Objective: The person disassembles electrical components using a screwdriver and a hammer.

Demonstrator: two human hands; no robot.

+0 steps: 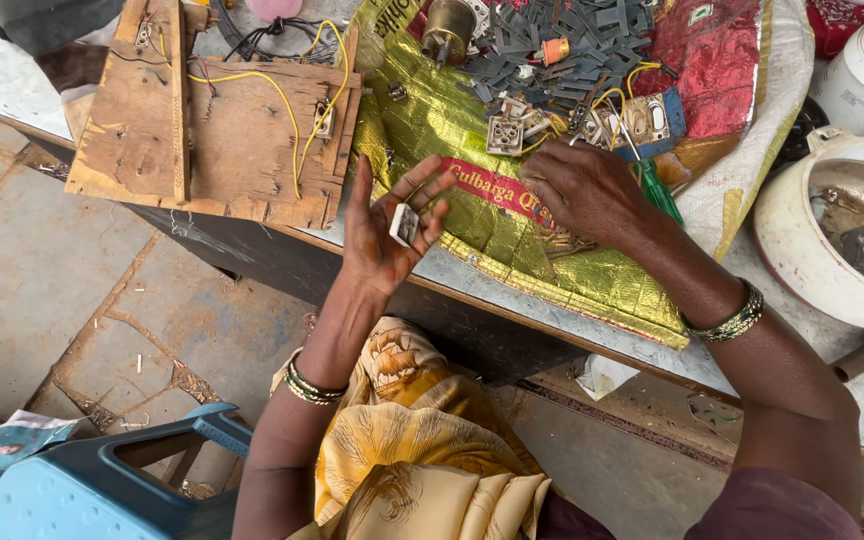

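Note:
My left hand (382,230) is raised palm-up over the table edge, pinching a small white switch part (404,224) between thumb and fingers. My right hand (584,190) rests knuckles-up on a gold foil sack (472,130) and grips a green-handled screwdriver (658,190) whose metal shaft points toward a pale switch plate (649,118). Another white switch body (504,134) lies on the sack just beyond my fingers. Dark flat metal strips (572,50) are piled further back.
A wooden board (232,140) with yellow wires lies on the table at left. Two white pots stand at right, the nearer (802,250) holding an orange-topped part. A blue plastic stool (102,480) sits on the stone floor at lower left.

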